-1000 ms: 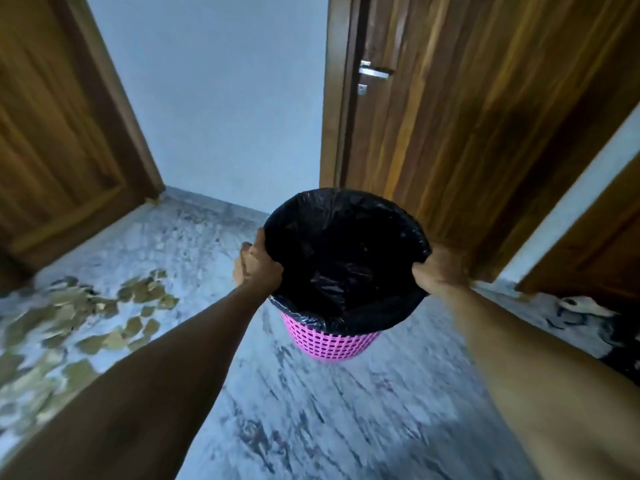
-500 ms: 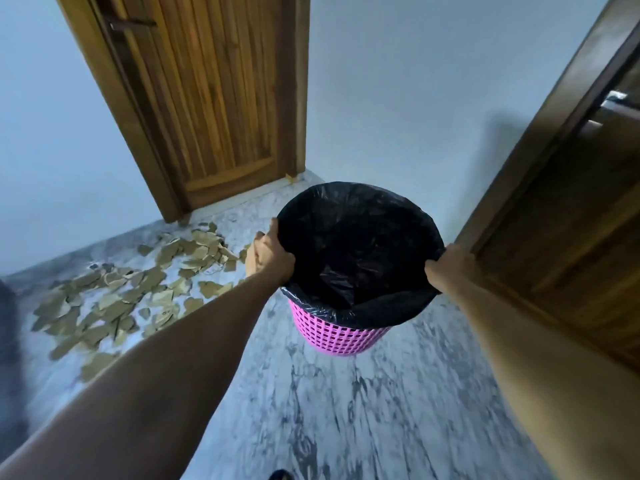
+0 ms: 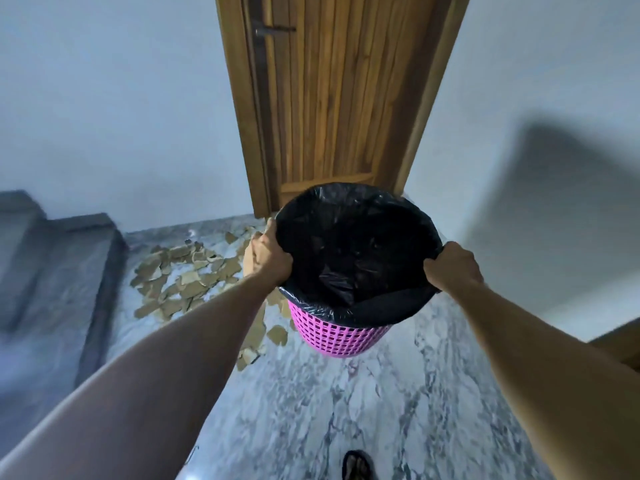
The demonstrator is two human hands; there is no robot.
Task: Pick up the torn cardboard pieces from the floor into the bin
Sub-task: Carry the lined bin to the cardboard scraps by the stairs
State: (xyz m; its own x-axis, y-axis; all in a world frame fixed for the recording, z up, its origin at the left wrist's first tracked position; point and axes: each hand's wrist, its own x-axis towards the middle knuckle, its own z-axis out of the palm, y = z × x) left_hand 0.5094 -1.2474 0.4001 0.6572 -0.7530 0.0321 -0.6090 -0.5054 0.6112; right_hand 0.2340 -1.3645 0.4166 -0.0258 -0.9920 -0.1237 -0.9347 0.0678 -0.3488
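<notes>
The person holds the bin (image 3: 337, 332), a pink lattice basket lined with a black bag (image 3: 356, 251), out in front with both arms stretched, and it hangs clear of the marble floor (image 3: 381, 410). The left hand (image 3: 270, 254) is closed over the bin's left rim, fingers curled tight on the bag's folded edge. The right hand (image 3: 452, 268) is clenched on the opposite rim, pinching the black plastic the same way. The bin's mouth tips toward the person, so the dark inside of the liner shows; I cannot tell whether anything lies in it.

The torn cardboard pieces (image 3: 183, 278) lie scattered on the floor to the left of the bin, a loose brown spread that runs from near the wall down past the left forearm, with a few scraps just beside and below the bin's left side. Behind the bin stands a wooden door (image 3: 329, 98). Well left of the bin, grey steps (image 3: 52, 254) rise along the wall. Below the bin, at the bottom edge, 1 foot in a sandal (image 3: 356, 465) shows
</notes>
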